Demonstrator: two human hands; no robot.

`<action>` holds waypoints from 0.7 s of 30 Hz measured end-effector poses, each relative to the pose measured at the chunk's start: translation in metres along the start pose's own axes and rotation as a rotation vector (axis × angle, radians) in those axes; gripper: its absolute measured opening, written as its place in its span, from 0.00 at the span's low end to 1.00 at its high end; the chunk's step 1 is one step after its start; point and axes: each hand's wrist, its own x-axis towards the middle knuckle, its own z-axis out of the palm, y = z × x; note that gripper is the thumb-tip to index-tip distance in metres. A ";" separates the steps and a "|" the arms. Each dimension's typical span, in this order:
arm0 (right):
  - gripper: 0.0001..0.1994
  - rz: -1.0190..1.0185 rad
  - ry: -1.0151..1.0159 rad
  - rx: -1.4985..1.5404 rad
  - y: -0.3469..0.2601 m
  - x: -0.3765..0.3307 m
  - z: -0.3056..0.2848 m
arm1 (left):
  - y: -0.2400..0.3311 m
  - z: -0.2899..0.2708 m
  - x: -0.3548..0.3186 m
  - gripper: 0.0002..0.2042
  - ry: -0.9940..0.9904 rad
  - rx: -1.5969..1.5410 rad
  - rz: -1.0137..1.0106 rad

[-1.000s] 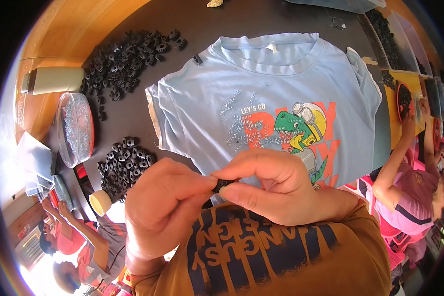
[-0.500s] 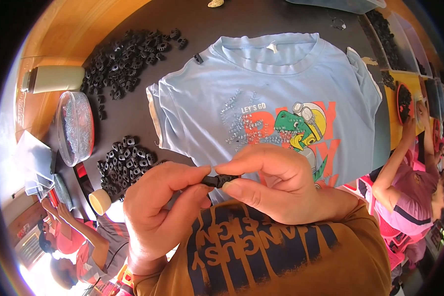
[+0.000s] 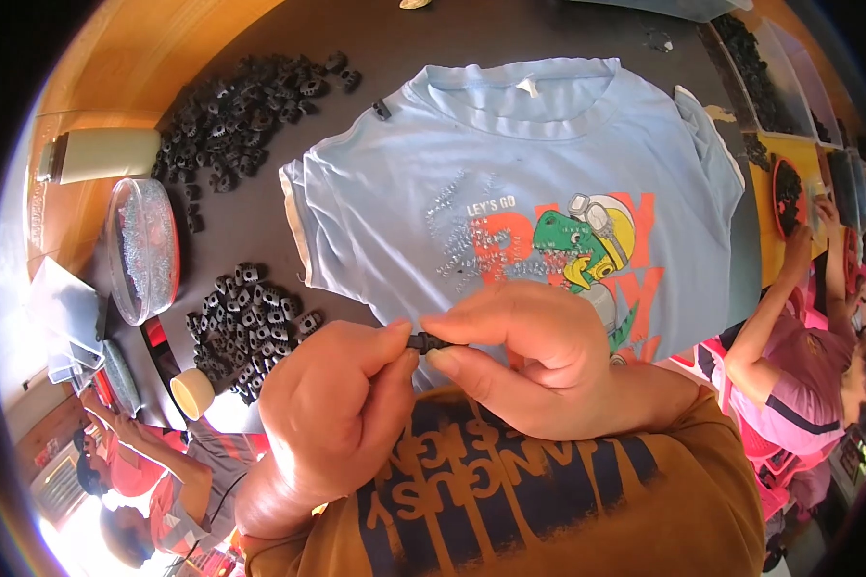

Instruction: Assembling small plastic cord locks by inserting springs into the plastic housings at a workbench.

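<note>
A small black plastic piece point(image 3: 425, 342), shaped much like a cord lock, sits between my two hands above the lower edge of a light blue T-shirt point(image 3: 375, 192). The thumb and forefinger of my left hand point(image 3: 332, 399) pinch its left end. My right hand point(image 3: 544, 361) grips the other end between thumb and forefinger, with its remaining fingers curled in. Fingertips hide part of the piece. Many tiny metal springs point(image 3: 457, 236) lie scattered over the shirt's printed front. One loose black piece point(image 3: 381, 109) rests by the shirt's left shoulder.
Two heaps of black plastic pieces, a far one point(image 3: 231, 120) and a nearer one point(image 3: 245, 322), lie left on the dark table point(image 3: 356, 58). Beside them stand a round clear dish point(image 3: 117, 252) of springs and a yellow cup point(image 3: 192, 394). Co-workers sit at both sides.
My left hand has turned and its fingertips have come closer to my right hand's, leaving less of the black piece showing. My right hand stays nearly in place.
</note>
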 end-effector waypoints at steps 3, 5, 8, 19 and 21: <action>0.13 0.007 0.019 -0.027 0.002 0.001 -0.002 | -0.005 0.007 -0.006 0.11 0.050 -0.064 -0.073; 0.13 0.028 0.013 0.009 0.004 0.001 0.002 | -0.005 0.012 -0.008 0.12 0.084 -0.117 -0.106; 0.10 0.234 0.083 0.462 0.005 0.000 0.004 | -0.005 0.017 -0.007 0.16 0.133 -0.156 -0.093; 0.11 0.549 0.027 0.881 0.002 0.003 -0.001 | -0.011 0.032 -0.007 0.25 0.263 0.174 0.119; 0.11 0.541 0.025 0.903 0.004 0.001 0.000 | -0.011 0.033 -0.006 0.23 0.270 0.198 0.151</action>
